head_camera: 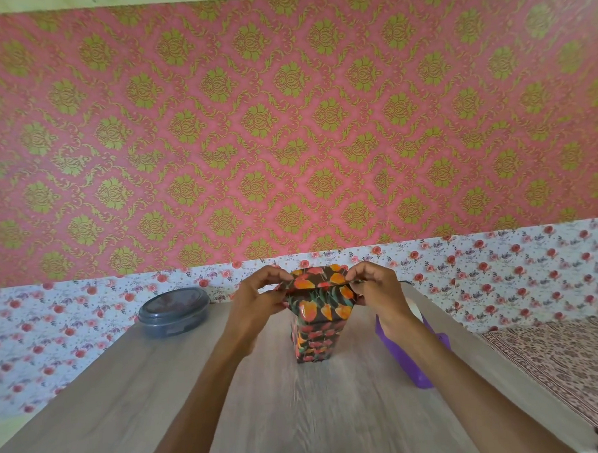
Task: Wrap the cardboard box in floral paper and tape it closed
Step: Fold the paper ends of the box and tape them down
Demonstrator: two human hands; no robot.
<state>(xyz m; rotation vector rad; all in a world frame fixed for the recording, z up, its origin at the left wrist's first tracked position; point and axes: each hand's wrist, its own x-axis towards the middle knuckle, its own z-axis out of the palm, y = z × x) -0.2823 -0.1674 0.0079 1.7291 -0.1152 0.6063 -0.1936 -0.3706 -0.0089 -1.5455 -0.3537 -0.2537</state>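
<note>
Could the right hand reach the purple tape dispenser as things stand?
Probably yes: the tape dispenser lies just beneath the right hand, nothing between, but it must first release the paper.

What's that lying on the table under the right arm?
A purple plastic tool lies on the table beneath the right hand and forearm, with something white at its far end. The arm covers its middle, so its exact kind is hidden.

Two hands, a left hand (256,296) and a right hand (379,291); one floral-wrapped box (316,335); one round lidded container (174,312), centre left; one purple plastic item (421,380); one wooden table (299,414).
</note>
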